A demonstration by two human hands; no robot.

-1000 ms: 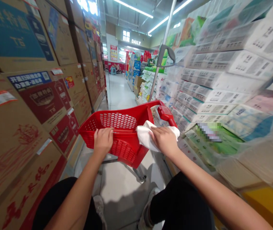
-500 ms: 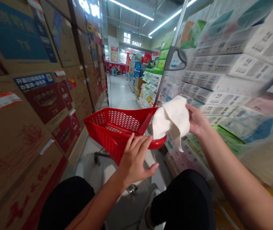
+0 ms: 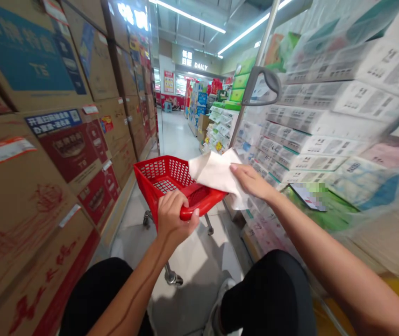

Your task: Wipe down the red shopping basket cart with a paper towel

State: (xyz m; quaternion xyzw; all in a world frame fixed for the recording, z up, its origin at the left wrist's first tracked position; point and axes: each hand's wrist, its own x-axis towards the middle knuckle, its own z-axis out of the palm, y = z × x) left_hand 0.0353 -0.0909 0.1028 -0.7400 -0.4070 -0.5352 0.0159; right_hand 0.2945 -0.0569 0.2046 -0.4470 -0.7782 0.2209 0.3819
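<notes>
A red plastic shopping basket on wheels (image 3: 157,179) stands in the aisle in front of my knees. My left hand (image 3: 173,214) is closed around its near red rim. My right hand (image 3: 252,182) holds a white cloth (image 3: 213,172) over the basket's right edge, fingers pinched on the cloth. The basket's grey pull handle (image 3: 266,84) rises on a pole to the right.
Stacked cardboard cartons (image 3: 45,154) wall the left side. Shelves of wrapped tissue packs (image 3: 325,121) line the right. The pale floor aisle (image 3: 174,135) runs ahead toward more displays and a "DAILY" sign. My dark-trousered legs (image 3: 269,294) are at the bottom.
My left hand went from the basket's front wall, through open air, to gripping the near rim. The cloth was lifted off the rim, then brought over the basket. The basket turned and sits farther away.
</notes>
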